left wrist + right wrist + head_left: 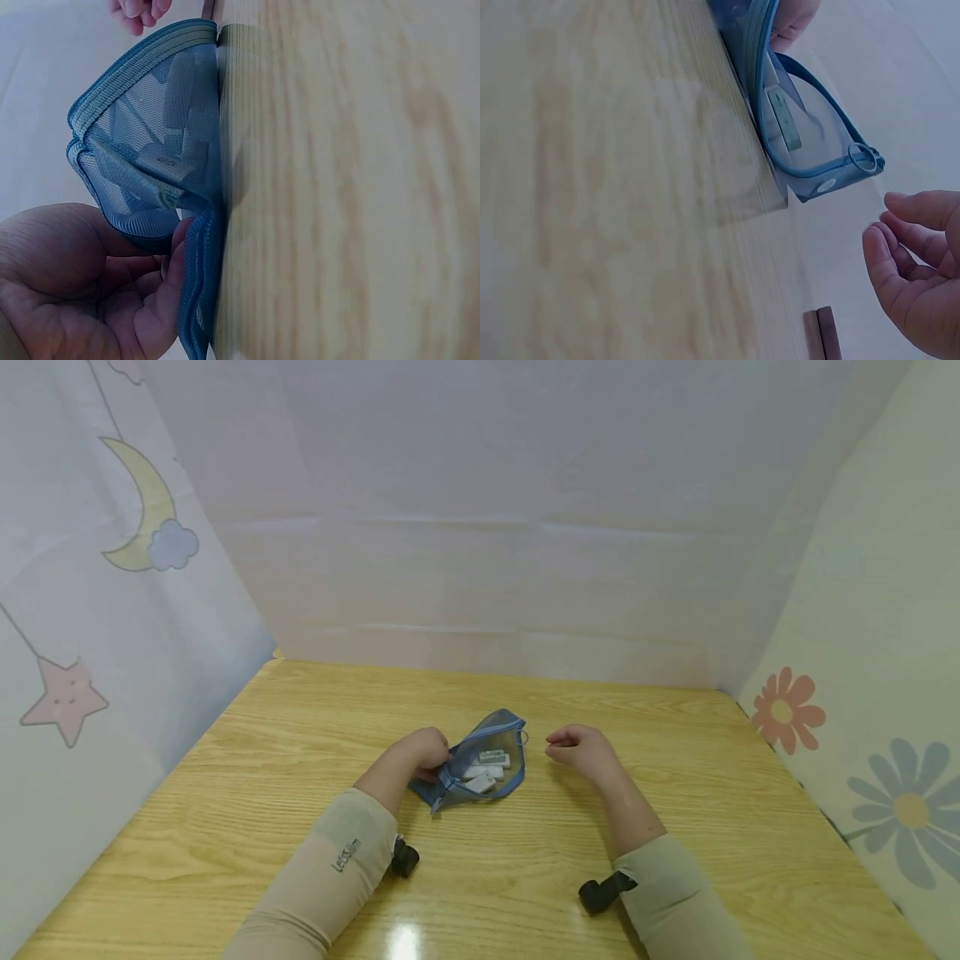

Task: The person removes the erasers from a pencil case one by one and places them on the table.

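A blue mesh zip pouch (480, 752) lies on the wooden table with its zipped mouth spread wide. Inside are several white blocks (483, 772) that look like erasers and one with a green face (784, 118). My left hand (420, 753) grips the pouch at its left end; in the left wrist view, thumb and fingers of the left hand (97, 285) pinch the blue fabric. To the right of the pouch, my right hand (585, 750) hovers with loosely curled fingers and nothing between them. A ring pull (862, 157) hangs at the pouch's corner nearest that hand.
The wooden table (480, 877) reaches back to a pale hanging backdrop (480, 568). Side sheets with a printed moon (153, 497) and flowers (782, 712) border it left and right. A black wrist camera (598, 895) is strapped near the right sleeve.
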`<state>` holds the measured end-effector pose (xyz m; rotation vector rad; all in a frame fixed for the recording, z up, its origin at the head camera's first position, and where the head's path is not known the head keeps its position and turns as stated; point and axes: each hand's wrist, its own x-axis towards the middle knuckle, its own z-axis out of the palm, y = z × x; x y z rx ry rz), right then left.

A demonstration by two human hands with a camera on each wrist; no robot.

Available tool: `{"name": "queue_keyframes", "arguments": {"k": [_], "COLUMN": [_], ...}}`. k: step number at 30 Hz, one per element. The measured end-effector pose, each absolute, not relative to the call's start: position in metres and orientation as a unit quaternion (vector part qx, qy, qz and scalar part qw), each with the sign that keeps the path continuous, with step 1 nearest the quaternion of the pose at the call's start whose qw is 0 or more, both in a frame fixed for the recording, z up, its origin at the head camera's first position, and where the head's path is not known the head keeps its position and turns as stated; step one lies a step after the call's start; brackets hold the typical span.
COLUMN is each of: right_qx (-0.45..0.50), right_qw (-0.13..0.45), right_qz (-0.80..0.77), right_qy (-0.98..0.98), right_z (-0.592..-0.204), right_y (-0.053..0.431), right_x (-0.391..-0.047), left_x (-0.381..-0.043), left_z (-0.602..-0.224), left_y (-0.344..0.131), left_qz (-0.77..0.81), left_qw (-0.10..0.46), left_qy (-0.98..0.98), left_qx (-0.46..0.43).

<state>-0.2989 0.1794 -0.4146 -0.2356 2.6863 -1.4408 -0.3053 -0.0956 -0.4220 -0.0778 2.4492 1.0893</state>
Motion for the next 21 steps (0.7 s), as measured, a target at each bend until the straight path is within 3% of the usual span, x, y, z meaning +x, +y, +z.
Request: {"name": "queue_keyframes", "arguments": {"k": [21], "right_qx": [-0.103], "right_qw": [0.088], "right_qz": [-0.498], "right_qy": [0.856], "right_z": [-0.413], "right_y": [0.148], "right_x": [-0.285], "left_x": [-0.307], "left_z": [-0.423], "left_y": [-0.095], "left_qz": [0.389], "left_qw": [0.23], "left_qy": [0.892], "left_qx": [-0.025]}}
